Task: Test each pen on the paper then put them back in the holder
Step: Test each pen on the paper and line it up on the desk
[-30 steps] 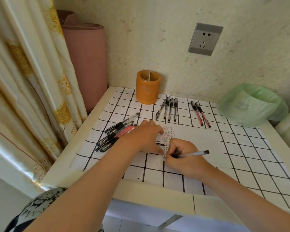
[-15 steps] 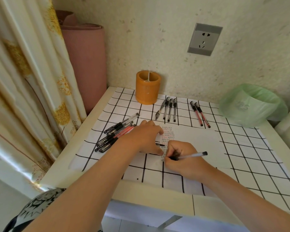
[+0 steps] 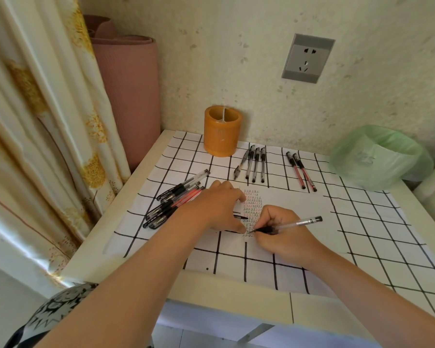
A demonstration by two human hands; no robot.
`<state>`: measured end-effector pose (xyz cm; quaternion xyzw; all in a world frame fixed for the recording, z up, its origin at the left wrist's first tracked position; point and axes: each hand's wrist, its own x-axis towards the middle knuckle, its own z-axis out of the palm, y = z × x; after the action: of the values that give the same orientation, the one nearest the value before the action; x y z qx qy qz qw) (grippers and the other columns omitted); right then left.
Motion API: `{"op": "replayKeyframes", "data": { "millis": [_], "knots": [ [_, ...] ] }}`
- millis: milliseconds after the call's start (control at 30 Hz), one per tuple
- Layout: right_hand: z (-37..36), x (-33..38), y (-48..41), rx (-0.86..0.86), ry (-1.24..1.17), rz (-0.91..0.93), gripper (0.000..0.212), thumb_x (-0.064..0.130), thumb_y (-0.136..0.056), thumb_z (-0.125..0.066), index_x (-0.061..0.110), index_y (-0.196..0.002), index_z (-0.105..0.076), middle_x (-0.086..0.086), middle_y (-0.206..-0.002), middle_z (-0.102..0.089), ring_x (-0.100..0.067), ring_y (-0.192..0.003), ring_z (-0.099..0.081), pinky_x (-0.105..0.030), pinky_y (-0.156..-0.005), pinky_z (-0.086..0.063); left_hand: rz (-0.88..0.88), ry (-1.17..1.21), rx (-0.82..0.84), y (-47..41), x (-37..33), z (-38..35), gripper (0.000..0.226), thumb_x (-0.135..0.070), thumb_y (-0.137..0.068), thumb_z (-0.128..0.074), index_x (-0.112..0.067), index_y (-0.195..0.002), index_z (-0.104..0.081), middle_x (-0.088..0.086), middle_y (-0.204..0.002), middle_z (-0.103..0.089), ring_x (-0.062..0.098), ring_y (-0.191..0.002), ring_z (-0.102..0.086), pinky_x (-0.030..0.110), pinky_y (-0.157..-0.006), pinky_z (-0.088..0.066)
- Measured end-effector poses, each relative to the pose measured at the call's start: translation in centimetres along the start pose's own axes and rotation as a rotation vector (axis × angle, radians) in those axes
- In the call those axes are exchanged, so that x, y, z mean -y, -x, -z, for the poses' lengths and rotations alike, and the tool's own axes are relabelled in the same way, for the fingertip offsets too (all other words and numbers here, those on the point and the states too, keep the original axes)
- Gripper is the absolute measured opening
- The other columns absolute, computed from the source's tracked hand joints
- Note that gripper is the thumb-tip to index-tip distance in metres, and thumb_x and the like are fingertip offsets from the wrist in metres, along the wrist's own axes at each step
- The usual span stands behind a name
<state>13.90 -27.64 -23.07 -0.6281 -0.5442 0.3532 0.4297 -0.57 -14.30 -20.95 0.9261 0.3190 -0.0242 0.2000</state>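
Crowding paper (image 3: 286,204) — loose pens (image 3: 176,202), holder (image 3: 221,131), bag (image 3: 377,156)

Setting: a corner of a lived-in room at home. Evidence follows.

A floral curtain (image 3: 35,121) hangs down the left side. A rolled pink mat (image 3: 131,96) stands on end in the corner behind it. The wall (image 3: 236,59) has pale speckled wallpaper, with a grey socket (image 3: 307,58) set into it.

A small cream tabletop (image 3: 224,287) stands against that wall, covered by a white sheet (image 3: 362,234) ruled in a black grid. Household clutter here: an orange pen holder (image 3: 222,131) at the back, loose pens (image 3: 255,164) beside it, and a small bin (image 3: 377,156) lined with a green bag at the far right.
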Motion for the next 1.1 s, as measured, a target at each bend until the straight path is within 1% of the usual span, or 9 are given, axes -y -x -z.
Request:
{"op": "replayKeyframes", "data": {
  "millis": [100,267,433,500,633,800,933,967,1100],
  "knots": [
    [-0.38,-0.27,-0.04,0.002,0.092,0.066,0.017,0.003,-0.072,-0.067,0.014,-0.065,-0.057,-0.003,-0.065,-0.061,-0.014,-0.056,-0.053,-0.032,-0.05,-0.042,0.0,0.016,-0.002,-0.07,0.09,-0.08,0.081,-0.051,-0.074,-0.078,-0.031,-0.143,-0.041,-0.004,-0.138,-0.04,0.018,-0.131,-0.031,0.037,-0.103,-0.039],
    [-0.43,-0.73,-0.07,0.009,0.135,0.131,0.017,0.001,-0.074,-0.067,0.011,-0.066,-0.056,-0.005,-0.066,-0.059,-0.022,-0.057,-0.053,-0.033,-0.051,-0.042,-0.003,0.02,0.001,-0.14,0.14,-0.07,0.081,-0.051,-0.075,-0.078,-0.03,-0.144,-0.04,-0.005,-0.137,-0.04,0.017,-0.131,-0.03,0.036,-0.102,-0.038],
    [-0.65,-0.8,-0.02,0.018,0.172,0.128,0.019,0.004,-0.074,-0.066,0.013,-0.065,-0.052,-0.001,-0.062,-0.054,-0.01,-0.054,-0.046,-0.027,-0.049,-0.037,-0.003,0.008,0.002,-0.1,0.08,-0.04,0.081,-0.051,-0.076,-0.077,-0.031,-0.144,-0.04,-0.004,-0.138,-0.039,0.018,-0.131,-0.03,0.037,-0.103,-0.037],
    [-0.6,-0.85,0.01,0.008,0.168,0.132,0.017,0.007,-0.074,-0.066,0.012,-0.066,-0.052,-0.005,-0.063,-0.054,-0.012,-0.054,-0.046,-0.029,-0.05,-0.038,-0.003,0.005,0.002,-0.05,0.03,-0.04,0.081,-0.051,-0.076,-0.077,-0.031,-0.144,-0.039,-0.004,-0.139,-0.039,0.018,-0.132,-0.03,0.037,-0.102,-0.037],
    [-0.55,-1.0,0.04,0.012,0.179,0.143,0.018,0.004,-0.075,-0.066,0.012,-0.066,-0.053,-0.007,-0.064,-0.056,-0.017,-0.055,-0.048,-0.032,-0.05,-0.039,-0.006,0.0,-0.002,-0.01,0.03,-0.04,0.081,-0.051,-0.077,-0.077,-0.03,-0.145,-0.039,-0.004,-0.14,-0.038,0.019,-0.132,-0.03,0.036,-0.102,-0.036],
    [-0.51,-0.99,-0.01,0.02,0.168,0.137,0.017,0.004,-0.074,-0.065,0.012,-0.065,-0.053,-0.006,-0.064,-0.055,-0.015,-0.055,-0.048,-0.032,-0.05,-0.039,-0.006,0.005,-0.001,-0.02,0.02,-0.04,0.081,-0.051,-0.076,-0.077,-0.03,-0.144,-0.04,-0.003,-0.14,-0.039,0.019,-0.132,-0.03,0.037,-0.103,-0.037],
    [-0.57,-0.91,0.01,0.009,0.185,0.14,0.017,0.005,-0.074,-0.066,0.013,-0.066,-0.053,-0.005,-0.065,-0.057,-0.026,-0.058,-0.051,-0.034,-0.051,-0.041,-0.005,-0.002,0.001,-0.03,0.04,-0.07,0.081,-0.052,-0.076,-0.077,-0.031,-0.144,-0.039,-0.004,-0.14,-0.038,0.019,-0.132,-0.03,0.037,-0.103,-0.036],
    [-0.58,-0.9,0.01,0.01,0.183,0.145,0.018,0.004,-0.074,-0.067,0.013,-0.066,-0.054,-0.005,-0.065,-0.057,-0.025,-0.058,-0.051,-0.034,-0.051,-0.041,-0.005,-0.002,0.001,-0.04,0.05,-0.06,0.081,-0.052,-0.076,-0.077,-0.031,-0.144,-0.039,-0.004,-0.14,-0.038,0.019,-0.132,-0.029,0.037,-0.103,-0.036],
    [-0.56,-0.78,0.09,0.038,0.157,0.124,0.017,0.007,-0.073,-0.066,0.016,-0.065,-0.053,-0.004,-0.065,-0.056,-0.014,-0.056,-0.049,-0.03,-0.05,-0.04,-0.006,0.008,0.0,-0.07,0.08,-0.11,0.08,-0.051,-0.076,-0.077,-0.031,-0.144,-0.04,-0.004,-0.139,-0.039,0.018,-0.132,-0.03,0.038,-0.104,-0.038]
  ]
}}
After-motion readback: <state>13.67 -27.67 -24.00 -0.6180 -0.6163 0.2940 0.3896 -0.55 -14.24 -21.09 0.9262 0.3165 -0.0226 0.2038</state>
